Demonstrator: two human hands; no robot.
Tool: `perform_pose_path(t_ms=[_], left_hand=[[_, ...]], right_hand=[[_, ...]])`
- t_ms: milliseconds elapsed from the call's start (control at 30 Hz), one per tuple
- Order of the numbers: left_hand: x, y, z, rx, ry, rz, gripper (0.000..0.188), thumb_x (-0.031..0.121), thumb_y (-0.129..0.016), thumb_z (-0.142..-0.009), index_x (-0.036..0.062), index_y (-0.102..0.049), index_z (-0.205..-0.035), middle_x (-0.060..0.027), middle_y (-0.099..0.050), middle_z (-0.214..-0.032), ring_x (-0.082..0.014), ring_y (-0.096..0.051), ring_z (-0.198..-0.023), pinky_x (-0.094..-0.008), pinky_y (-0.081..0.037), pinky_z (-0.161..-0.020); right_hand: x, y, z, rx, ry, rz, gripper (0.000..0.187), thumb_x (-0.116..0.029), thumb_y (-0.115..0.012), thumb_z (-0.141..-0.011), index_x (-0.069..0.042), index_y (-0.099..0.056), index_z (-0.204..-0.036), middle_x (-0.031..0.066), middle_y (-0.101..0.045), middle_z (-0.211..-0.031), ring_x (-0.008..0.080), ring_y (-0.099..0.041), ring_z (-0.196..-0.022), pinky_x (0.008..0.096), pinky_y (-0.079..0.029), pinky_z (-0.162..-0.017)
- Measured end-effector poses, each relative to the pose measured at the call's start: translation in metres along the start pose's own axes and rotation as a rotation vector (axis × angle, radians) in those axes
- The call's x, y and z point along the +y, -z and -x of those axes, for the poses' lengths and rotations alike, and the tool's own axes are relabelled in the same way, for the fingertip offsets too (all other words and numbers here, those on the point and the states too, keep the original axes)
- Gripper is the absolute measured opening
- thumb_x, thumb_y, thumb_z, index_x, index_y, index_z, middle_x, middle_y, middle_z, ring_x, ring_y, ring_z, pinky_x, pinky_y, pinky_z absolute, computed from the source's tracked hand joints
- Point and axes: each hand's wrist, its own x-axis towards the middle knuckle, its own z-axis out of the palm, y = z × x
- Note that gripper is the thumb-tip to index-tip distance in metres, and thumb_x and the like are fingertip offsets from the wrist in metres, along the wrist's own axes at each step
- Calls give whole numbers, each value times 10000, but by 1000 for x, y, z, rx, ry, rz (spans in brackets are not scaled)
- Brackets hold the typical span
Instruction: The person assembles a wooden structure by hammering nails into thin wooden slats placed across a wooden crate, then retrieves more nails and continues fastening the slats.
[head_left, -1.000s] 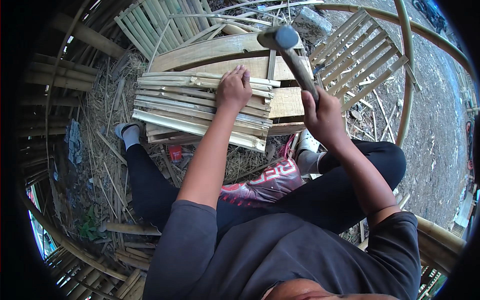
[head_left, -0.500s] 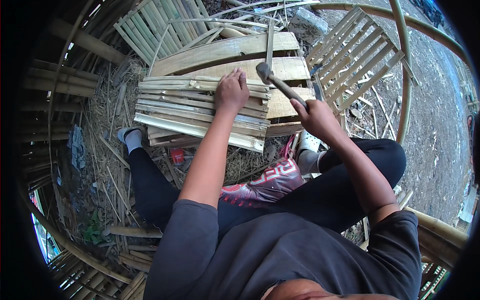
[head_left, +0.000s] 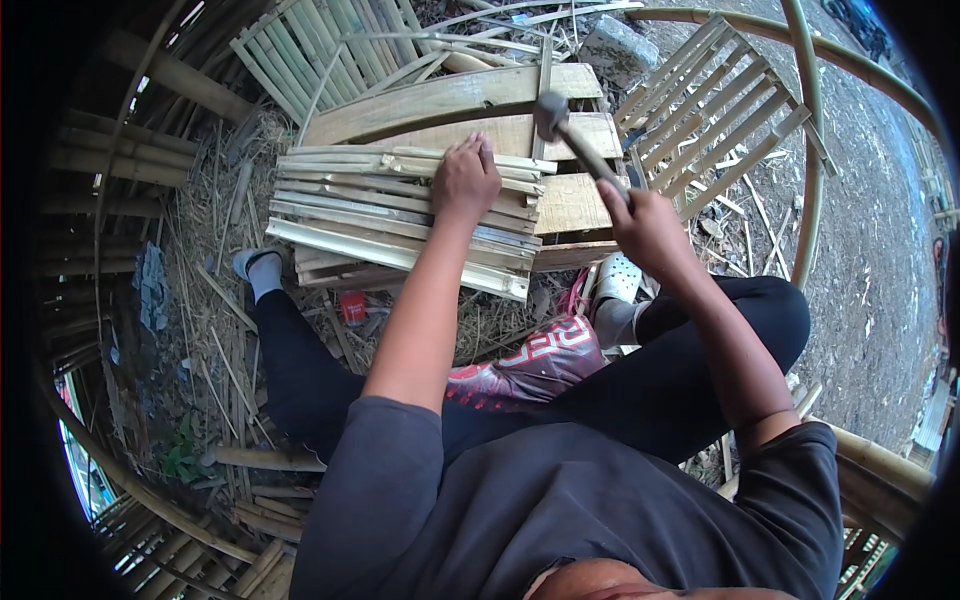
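Note:
My right hand [head_left: 648, 225] grips the wooden handle of a hammer [head_left: 590, 155]. The hammer's dark head is raised above the wooden planks, to the right of my left hand. My left hand [head_left: 467, 182] rests on a panel of split bamboo slats [head_left: 390, 222], its fingers bent together at the far slats. Whether a nail is between those fingertips is hidden. The slats lie side by side, running left to right, on top of thick wooden planks [head_left: 455, 95]. A thin upright strip [head_left: 543, 95] crosses the planks near the hammer head.
A slatted bamboo frame [head_left: 715, 115] leans at the far right, beside a curved bamboo pole [head_left: 808, 150]. Another slat panel [head_left: 325, 55] stands at the far left. A concrete block [head_left: 620, 48] lies behind the planks. Below the slats is a red packet [head_left: 353, 308] among bamboo scraps.
The hammer has moved slightly right and toward the far side, its head now farther from my left hand. My left hand stays at nearly the same place on the slats.

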Motion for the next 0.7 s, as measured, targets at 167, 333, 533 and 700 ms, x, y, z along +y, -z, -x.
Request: perform_pose_path(t_ms=[167, 333, 533, 700], left_hand=[[0, 3, -4, -1, -34, 0, 514, 303, -343, -1073, -54, -674, -1237, -200, -650, -1324, -345, -596, -1257, -412, -388, -1164], [4, 3, -2, 17, -33, 30, 516, 303, -343, -1073, -55, -683, -1221, -209, -655, -1310, -343, -602, -1249, -412, -392, -1161], [7, 12, 0, 8, 5, 34, 513, 302, -348, -1067, -53, -692, -1202, -210, -661, -1298, -349, -608, -1238, -418, -400, -1153], [-18, 2, -6, 25, -41, 38, 495, 266, -351, -1051, -66, -699, -1167, -212, -670, -1278, -358, -614, -1222, -412, -414, -1140]], right_hand=[[-15, 11, 1, 8, 4, -62, 645, -528, -534, -1012, 72, -692, -836, 278, -652, -705, 444, -683, -724, 525, -515, -702], [2, -15, -6, -78, 24, 63, 660, -523, -542, -1005, 81, -707, -796, 300, -664, -727, 466, -688, -758, 534, -534, -745], [-31, 0, 19, 192, 344, 1, 548, -444, -628, -981, 43, -598, -731, 281, -609, -630, 480, -647, -635, 541, -516, -610], [14, -36, 1, 84, 227, 238, 581, -479, -576, -1002, 55, -643, -784, 281, -655, -694, 464, -673, -670, 553, -517, -634]])
